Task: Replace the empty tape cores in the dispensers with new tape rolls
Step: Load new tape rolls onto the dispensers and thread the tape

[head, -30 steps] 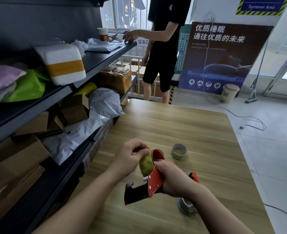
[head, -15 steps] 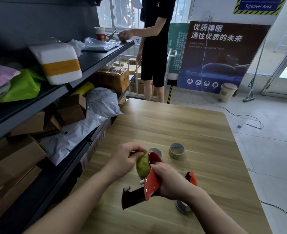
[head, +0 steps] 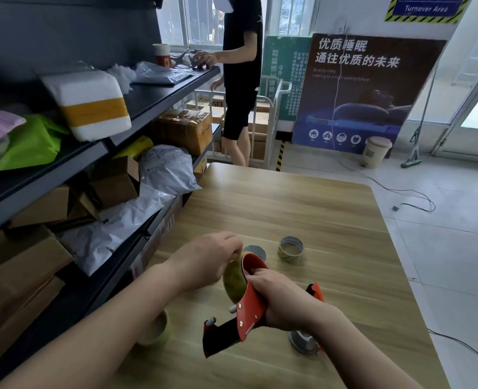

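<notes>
Grips the red dispenser point(head: 250, 307) with the right hand point(head: 282, 300), fingers curled tight round its red side, one fingertip tucked in at the top rim. Holds it up in the air over the near part of the table point(head: 316, 209), tipped, with the black end pointing down and to the left.

Pinches the top of the yellow-green tape roll point(head: 232, 280) with the left hand point(head: 209, 259), fingers bent down onto it. Presses the roll against the left face of the red dispenser; cannot tell if pushed all the way on.

Just past the hands, near the middle of the table: an empty core point(head: 291, 248), flat, hole up. Just beside it, to the left: a grey ring point(head: 256, 251), partly hidden behind the red dispenser.

Under the left forearm, close to the left edge of the table: a spare roll point(head: 156, 331), flat on the wood.

Under the right wrist, toward the near right side: a second dispenser point(head: 315, 290), only an orange bit and a grey roller showing.

Along the left of the table: dark shelves point(head: 159, 96) full of boxes and bags. At the far end of the shelves: a person in black point(head: 242, 66), one hand on the top shelf. Against the back wall: a big poster point(head: 358, 94), with a small bin point(head: 375, 153) on the floor near it.
</notes>
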Demonstrator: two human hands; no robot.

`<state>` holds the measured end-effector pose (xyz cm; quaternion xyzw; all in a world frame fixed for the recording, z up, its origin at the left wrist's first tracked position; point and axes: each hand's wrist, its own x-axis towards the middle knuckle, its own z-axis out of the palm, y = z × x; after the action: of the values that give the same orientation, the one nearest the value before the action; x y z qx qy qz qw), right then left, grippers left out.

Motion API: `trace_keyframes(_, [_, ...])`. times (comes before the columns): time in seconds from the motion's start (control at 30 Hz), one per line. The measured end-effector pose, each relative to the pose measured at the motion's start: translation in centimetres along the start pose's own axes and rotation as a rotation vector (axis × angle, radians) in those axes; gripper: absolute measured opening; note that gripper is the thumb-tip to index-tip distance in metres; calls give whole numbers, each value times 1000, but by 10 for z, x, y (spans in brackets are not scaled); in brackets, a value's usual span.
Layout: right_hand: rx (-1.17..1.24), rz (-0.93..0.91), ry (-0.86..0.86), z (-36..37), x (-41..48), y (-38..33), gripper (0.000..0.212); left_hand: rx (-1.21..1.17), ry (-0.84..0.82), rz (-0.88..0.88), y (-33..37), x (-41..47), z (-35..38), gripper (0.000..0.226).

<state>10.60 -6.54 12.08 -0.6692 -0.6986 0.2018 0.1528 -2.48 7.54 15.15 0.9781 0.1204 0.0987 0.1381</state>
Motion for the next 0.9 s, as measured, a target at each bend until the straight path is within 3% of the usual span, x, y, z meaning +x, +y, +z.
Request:
trace_keyframes(0.33, [115,-4,44,1,-1,1,46,-40,25,30,0,-6,3,6])
trace_keyframes(0.53, [110,-13,60,-1,0,0,50,-154,101,-73,-4,-10,5,3])
trace_keyframes(0.7, [98,-50,88,-3,1,-3,47,-344,132,-96,-4,-10,-3,23])
trace_keyframes(0.9, [137,-88,212,3,3,-2,51,-443,258,-236,-1,-13,1,18])
